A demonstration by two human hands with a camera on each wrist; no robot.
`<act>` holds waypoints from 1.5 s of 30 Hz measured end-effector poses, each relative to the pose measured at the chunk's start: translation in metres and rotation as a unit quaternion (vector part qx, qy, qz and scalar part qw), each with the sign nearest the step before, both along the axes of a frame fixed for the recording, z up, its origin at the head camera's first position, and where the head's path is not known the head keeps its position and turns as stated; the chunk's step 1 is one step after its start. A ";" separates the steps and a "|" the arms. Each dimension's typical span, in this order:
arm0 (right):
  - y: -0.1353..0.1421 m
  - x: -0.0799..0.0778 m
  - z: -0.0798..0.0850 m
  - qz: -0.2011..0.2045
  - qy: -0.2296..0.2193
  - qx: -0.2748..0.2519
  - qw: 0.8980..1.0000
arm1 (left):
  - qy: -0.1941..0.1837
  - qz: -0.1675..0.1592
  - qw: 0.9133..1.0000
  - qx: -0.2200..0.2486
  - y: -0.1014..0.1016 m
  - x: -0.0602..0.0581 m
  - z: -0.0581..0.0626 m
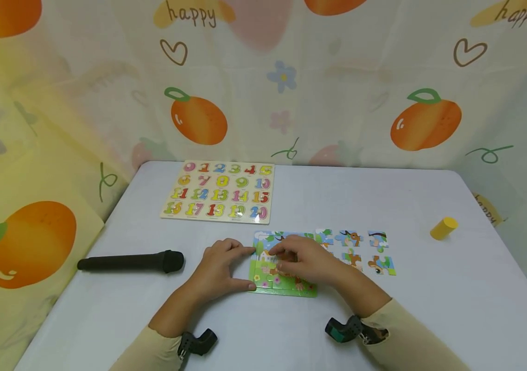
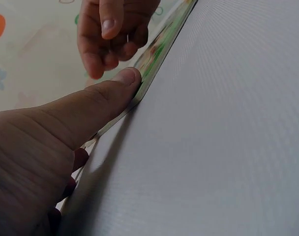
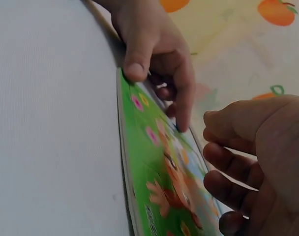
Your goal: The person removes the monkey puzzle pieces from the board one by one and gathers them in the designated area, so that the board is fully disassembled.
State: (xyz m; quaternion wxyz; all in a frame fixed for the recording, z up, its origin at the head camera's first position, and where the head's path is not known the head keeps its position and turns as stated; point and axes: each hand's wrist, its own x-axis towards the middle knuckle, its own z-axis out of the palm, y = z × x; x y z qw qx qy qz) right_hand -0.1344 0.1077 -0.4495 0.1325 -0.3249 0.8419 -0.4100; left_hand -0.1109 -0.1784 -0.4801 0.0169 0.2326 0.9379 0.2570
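Note:
A jigsaw puzzle board (image 1: 286,291) with a green and blue cartoon picture lies on the white table. At its left side my left hand (image 1: 219,269) spreads thumb and index finger; the thumb (image 2: 115,86) presses the near left corner and the index fingertip touches farther up the edge. Over the board's middle hovers my right hand (image 1: 311,260), its fingers (image 3: 228,160) loosely bent with nothing visible between them. It covers part of the picture. Right of the board lie loose jigsaw pieces, among them a deer piece (image 1: 349,238) and a piece with an eye (image 1: 382,265).
Behind the puzzle lies a wooden number board (image 1: 219,195) with coloured numerals. A black microphone (image 1: 129,262) rests at the left, and a yellow cylinder (image 1: 443,228) at the right. A fruit-patterned curtain (image 1: 337,77) hangs along the table's far edge.

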 end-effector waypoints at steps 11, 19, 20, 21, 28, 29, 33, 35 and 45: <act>-0.028 0.007 -0.006 0.005 0.036 0.097 0.995 | -0.007 0.002 1.000 0.005 0.000 -0.001 0.001; -0.030 0.011 -0.002 0.024 0.060 0.113 0.991 | -0.013 0.011 1.000 0.002 0.001 0.000 0.003; -0.031 0.011 -0.001 0.020 0.054 0.116 0.992 | -0.014 0.012 1.000 0.001 0.002 0.000 0.003; -0.031 0.012 0.000 0.015 0.048 0.118 0.992 | -0.014 0.013 1.000 0.001 0.002 0.000 0.003; -0.031 0.011 0.000 0.009 0.028 0.120 0.992 | -0.014 0.013 1.000 0.007 0.003 0.001 0.004; -0.031 0.010 0.000 0.011 0.028 0.118 0.993 | -0.014 0.012 1.000 0.007 0.003 0.001 0.004; -0.030 0.010 0.002 0.017 0.021 0.121 0.992 | -0.014 0.013 1.000 0.003 0.002 0.001 0.004; -0.031 0.010 0.003 0.014 0.015 0.129 0.991 | -0.014 0.013 1.000 0.002 0.002 0.001 0.004; -0.038 0.010 0.005 -0.017 -0.011 0.151 0.988 | -0.012 0.019 1.000 0.001 0.003 0.001 0.004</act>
